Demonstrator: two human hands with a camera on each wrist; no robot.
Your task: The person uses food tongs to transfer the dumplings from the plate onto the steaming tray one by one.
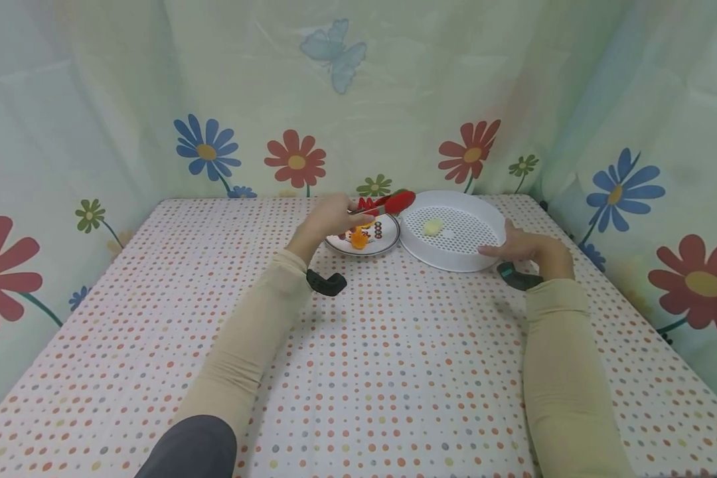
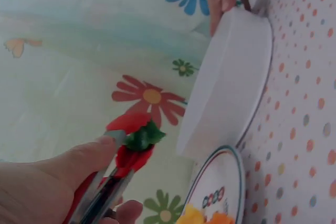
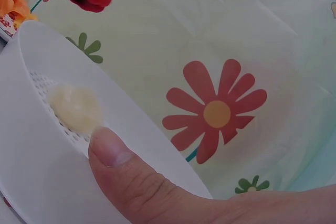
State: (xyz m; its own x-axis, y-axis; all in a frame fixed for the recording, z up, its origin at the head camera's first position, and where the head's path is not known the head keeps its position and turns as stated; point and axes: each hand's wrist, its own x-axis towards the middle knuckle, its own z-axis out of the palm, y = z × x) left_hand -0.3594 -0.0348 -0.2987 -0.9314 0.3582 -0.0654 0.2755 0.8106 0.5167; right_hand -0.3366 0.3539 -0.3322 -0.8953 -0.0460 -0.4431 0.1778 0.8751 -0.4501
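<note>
My left hand [image 1: 328, 216] grips tongs with red tips [image 1: 399, 202] above the plate, close to the left rim of the white basket. Pinched between those tips is a dark green, leafy-looking piece [image 2: 143, 138]. On the right, my right hand [image 1: 516, 243] holds the side of the round white perforated steamer basket [image 1: 448, 259], its thumb at the rim. A pale yellow lump [image 1: 433, 227] lies on the basket's holed floor. Left of the basket is a white plate [image 1: 387, 243] with a dark rim, bearing orange and yellow pieces [image 1: 360, 239].
A dotted cloth [image 1: 382, 372] covers the table. Flowered curtains [image 1: 388, 99] hang behind and at both sides, close to the table's far edge. Plate and basket stand near that far edge, side by side.
</note>
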